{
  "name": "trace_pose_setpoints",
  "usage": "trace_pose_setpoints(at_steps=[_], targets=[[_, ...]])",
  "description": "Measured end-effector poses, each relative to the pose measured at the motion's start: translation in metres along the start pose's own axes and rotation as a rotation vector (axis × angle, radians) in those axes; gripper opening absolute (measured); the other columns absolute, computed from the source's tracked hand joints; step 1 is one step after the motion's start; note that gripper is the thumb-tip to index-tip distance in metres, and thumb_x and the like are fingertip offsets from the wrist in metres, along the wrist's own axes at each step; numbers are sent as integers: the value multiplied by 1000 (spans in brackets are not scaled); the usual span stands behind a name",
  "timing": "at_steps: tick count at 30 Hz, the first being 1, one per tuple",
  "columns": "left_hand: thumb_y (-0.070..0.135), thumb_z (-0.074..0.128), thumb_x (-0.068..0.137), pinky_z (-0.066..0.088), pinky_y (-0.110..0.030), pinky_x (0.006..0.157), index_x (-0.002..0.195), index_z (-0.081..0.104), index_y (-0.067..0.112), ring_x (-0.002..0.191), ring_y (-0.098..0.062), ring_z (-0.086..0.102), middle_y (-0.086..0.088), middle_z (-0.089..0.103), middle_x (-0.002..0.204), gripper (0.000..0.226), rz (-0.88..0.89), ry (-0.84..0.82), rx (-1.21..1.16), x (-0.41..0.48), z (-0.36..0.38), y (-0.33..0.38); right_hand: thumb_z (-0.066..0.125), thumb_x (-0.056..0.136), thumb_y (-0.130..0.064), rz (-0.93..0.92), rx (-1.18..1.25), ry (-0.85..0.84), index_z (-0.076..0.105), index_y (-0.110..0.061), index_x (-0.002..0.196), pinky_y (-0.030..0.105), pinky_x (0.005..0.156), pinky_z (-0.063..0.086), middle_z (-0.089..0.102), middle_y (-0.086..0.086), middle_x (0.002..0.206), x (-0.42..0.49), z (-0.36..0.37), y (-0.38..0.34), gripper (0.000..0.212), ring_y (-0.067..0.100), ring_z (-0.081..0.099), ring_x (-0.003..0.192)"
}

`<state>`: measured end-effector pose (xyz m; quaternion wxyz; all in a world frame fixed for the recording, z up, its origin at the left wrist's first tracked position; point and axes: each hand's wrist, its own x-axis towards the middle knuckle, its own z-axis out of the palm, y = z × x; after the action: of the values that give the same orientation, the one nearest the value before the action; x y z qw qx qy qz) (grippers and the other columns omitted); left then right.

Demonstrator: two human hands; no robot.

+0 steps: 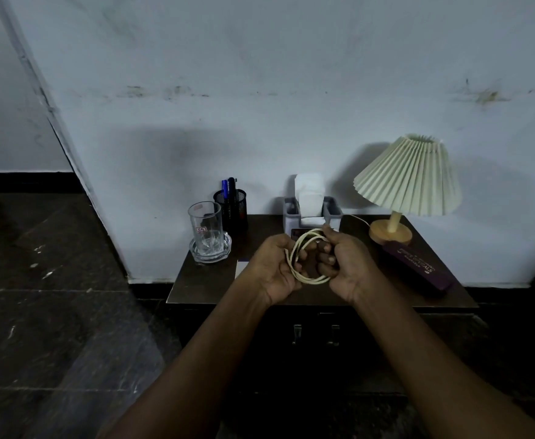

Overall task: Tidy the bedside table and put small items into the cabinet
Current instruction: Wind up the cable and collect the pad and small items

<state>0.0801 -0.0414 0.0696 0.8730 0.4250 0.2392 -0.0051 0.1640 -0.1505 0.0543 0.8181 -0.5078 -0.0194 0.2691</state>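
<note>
a coiled cable (311, 281) is clamped by the left grip (271, 267) and right grip (347, 264). if either is loosened, the coil could be sprung open.

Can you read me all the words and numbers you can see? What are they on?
Nothing here can be read for sure.
On the glass: a little red-and-white sticker, with print too small to read.
On the purple box: pale letters, upside down from here and too blurred to read.
On the pens: no print that can be made out.
On the cable: no writing shows.
</note>
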Motion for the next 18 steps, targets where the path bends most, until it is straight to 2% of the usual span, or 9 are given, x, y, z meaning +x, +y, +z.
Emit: trace_pose_setpoints(at_steps=[2,4,6,9,11,12,14,16,18], targets=[[18,44,100,43,-26,57,81,61,6,41,-10,42,2,52,52,28,57,-6,-41,2,4,-2,54,106,-28,-30,-51,3,57,-11,87,17,32,31,52,1,61,-1,2,0,26,7,44,41],[29,49,106,49,-25,53,81,63,4,38,-9,47,1,54,47,38,138,8,-74,3,4,-5,56,106,-35,-31,-7,-20,67,-6,106,32,61,61,74,10,85,-3,6,3,32,21,71,70],[31,55,105,46,-19,44,81,62,4,34,-8,46,0,53,44,38,182,54,-112,2,4,-5,54,105,-43,-94,39,29,70,-11,111,46,85,62,78,14,102,-3,10,10,36,29,76,92],[21,59,95,49,-26,52,70,58,4,49,-20,53,-9,59,53,30,166,109,-185,4,6,-6,50,107,-41,-298,36,298,67,-15,109,49,86,62,76,10,101,-1,15,19,31,32,74,96],[20,55,87,43,-29,62,60,53,8,52,-18,41,-5,51,46,30,126,150,-210,6,7,-7,47,108,-42,-366,10,417,63,-13,121,50,88,61,72,13,114,-2,17,20,35,33,72,102],[21,51,85,41,-29,63,58,52,9,50,-15,37,-3,48,44,30,113,144,-220,6,7,-7,45,108,-43,-369,-12,423,61,-13,122,46,78,63,71,14,113,-1,16,19,37,30,72,93],[25,49,88,47,-26,58,63,61,6,47,-17,48,-8,60,56,33,118,90,-225,3,8,-7,43,109,-44,-350,-48,343,62,-15,113,33,58,58,72,15,99,-1,16,15,35,24,68,69],[29,54,95,52,-23,48,68,71,5,45,-19,59,-11,68,64,41,130,98,-247,1,7,-5,43,109,-42,-377,-80,244,66,-19,114,28,61,60,78,3,94,-4,16,12,33,17,74,74],[28,58,97,53,-21,47,63,69,9,37,-13,55,-5,62,51,41,145,142,-278,4,3,-3,45,109,-43,-482,-240,246,67,-21,102,15,58,54,75,-13,79,-3,12,13,32,0,70,70]])
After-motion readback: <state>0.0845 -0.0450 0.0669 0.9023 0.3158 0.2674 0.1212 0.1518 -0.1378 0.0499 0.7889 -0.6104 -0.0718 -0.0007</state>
